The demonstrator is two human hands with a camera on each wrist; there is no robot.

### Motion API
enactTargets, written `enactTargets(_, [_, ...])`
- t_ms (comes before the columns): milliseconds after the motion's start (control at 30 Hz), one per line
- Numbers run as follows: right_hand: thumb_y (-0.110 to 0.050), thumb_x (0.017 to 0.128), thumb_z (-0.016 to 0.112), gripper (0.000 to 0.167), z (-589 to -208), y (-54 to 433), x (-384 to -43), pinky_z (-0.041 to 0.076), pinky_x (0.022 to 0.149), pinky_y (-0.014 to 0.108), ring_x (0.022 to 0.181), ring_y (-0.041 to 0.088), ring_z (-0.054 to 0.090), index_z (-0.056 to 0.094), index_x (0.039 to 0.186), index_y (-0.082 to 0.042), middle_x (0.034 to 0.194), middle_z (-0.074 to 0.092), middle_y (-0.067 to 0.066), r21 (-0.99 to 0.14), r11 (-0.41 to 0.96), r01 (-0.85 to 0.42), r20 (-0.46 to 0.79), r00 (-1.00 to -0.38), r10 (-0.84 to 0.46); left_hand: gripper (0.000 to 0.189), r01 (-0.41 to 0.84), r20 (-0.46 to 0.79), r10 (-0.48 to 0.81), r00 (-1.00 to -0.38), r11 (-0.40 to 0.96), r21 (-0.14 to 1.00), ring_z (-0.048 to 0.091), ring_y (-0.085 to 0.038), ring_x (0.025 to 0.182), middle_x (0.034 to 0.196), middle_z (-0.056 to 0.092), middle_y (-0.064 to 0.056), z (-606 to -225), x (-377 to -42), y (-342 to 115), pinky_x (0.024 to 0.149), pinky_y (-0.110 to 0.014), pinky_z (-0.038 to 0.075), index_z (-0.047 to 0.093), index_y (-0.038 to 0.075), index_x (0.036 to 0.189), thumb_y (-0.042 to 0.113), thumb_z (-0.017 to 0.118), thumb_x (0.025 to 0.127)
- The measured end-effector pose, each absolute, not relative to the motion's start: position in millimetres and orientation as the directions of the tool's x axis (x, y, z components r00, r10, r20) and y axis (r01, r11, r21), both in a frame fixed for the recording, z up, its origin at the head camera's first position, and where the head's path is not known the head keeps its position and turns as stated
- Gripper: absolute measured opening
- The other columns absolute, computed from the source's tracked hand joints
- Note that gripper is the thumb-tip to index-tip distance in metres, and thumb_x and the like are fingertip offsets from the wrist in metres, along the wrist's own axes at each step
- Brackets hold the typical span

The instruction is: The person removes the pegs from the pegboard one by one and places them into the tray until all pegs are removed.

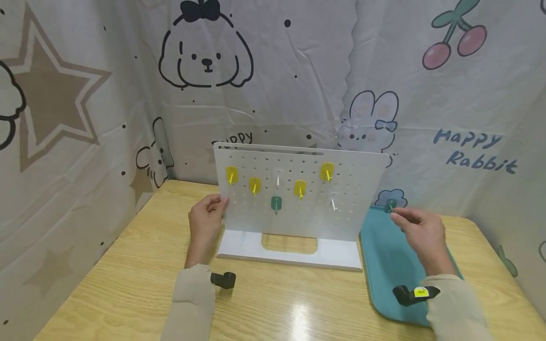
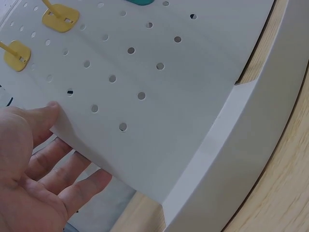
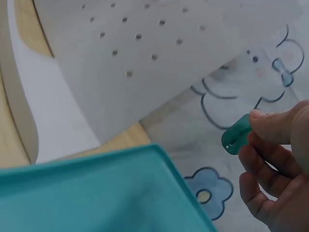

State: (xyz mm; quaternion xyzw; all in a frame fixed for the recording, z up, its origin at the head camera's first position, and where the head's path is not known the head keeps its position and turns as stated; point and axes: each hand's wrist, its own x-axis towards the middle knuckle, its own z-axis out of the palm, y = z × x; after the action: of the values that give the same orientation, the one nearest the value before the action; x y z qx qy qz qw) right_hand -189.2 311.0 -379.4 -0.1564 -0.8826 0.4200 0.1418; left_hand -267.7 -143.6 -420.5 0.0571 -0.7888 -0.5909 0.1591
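Wood-grain table (image 1: 256, 303) underneath, and standing on it my board (image 1: 315, 208), flat, white, punched with rows of round holes. Just beside the board's right edge, the tray (image 1: 384, 255): teal, round-cornered, rimmed. Left hand (image 1: 207, 218) pinches the board's left edge, thumb in front, fingers behind. Right hand (image 1: 422, 232), right of the board, grips a green hook (image 1: 390, 205), rounded backplate, open air between it and the board.

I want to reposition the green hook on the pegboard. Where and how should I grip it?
Probably pinch the green hook by its stem, coming from the front: the stem juts outward, while its plate appears flat against the pegboard, leaving little to grasp.
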Motion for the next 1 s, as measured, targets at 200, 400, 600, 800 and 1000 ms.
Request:
enactTargets(200, [-0.030, 0.102, 0.062, 0.041, -395, 317, -202, 0.049, 0.077, 0.037, 0.106, 0.034, 0.061, 0.064, 0.130, -0.001, 0.124, 0.063, 0.021, -0.787, 0.581, 0.209, 0.041, -0.921, 0.386, 0.024, 0.093, 0.185, -0.288, -0.939, 0.307, 0.947, 0.069, -0.021, 0.087, 0.097, 0.073, -0.006, -421, -267, -144, 0.068, -0.024, 0.055, 0.071, 0.007, 0.110, 0.026, 0.070, 0.097])
enactTargets(400, [-0.026, 0.100, 0.065, 0.038, -407, 323, -215, 0.053, 0.074, 0.033, 0.102, 0.031, 0.062, 0.066, 0.126, 0.001, 0.122, 0.065, 0.021, -0.771, 0.601, 0.212, 0.031, -0.929, 0.368, 0.023, 0.093, 0.179, -0.290, -0.940, 0.285, 0.954, 0.068, -0.020, 0.088, 0.097, 0.073, -0.005, -421, -267, -145, 0.070, -0.026, 0.055, 0.071, 0.008, 0.109, 0.027, 0.070, 0.096])
enactTargets(600, [-0.024, 0.097, 0.068, 0.036, -418, 329, -225, 0.051, 0.078, 0.044, 0.105, 0.035, 0.060, 0.068, 0.121, 0.003, 0.120, 0.066, 0.023, -0.717, 0.657, 0.234, 0.013, -0.937, 0.348, 0.022, 0.102, 0.177, -0.279, -0.944, 0.265, 0.959, 0.068, -0.022, 0.086, 0.096, 0.073, -0.007, -421, -266, -144, 0.069, -0.027, 0.055, 0.071, 0.007, 0.110, 0.025, 0.070, 0.097])
enactTargets(800, [-0.021, 0.097, 0.067, 0.034, -425, 332, -228, 0.050, 0.082, 0.051, 0.105, 0.039, 0.061, 0.068, 0.118, 0.007, 0.117, 0.067, 0.025, -0.689, 0.689, 0.225, 0.003, -0.950, 0.313, 0.020, 0.109, 0.187, -0.284, -0.940, 0.272, 0.956, 0.069, -0.021, 0.084, 0.094, 0.074, -0.006, -421, -268, -142, 0.068, -0.027, 0.056, 0.071, 0.007, 0.108, 0.023, 0.071, 0.096])
enactTargets(1000, [-0.024, 0.098, 0.065, 0.043, -427, 332, -232, 0.049, 0.082, 0.052, 0.101, 0.040, 0.064, 0.062, 0.128, 0.006, 0.113, 0.067, 0.027, -0.693, 0.671, 0.263, -0.030, -0.941, 0.338, 0.020, 0.108, 0.198, -0.293, -0.936, 0.295, 0.949, 0.069, -0.021, 0.086, 0.096, 0.074, -0.007, -421, -268, -142, 0.068, -0.025, 0.055, 0.072, 0.007, 0.107, 0.023, 0.071, 0.096])
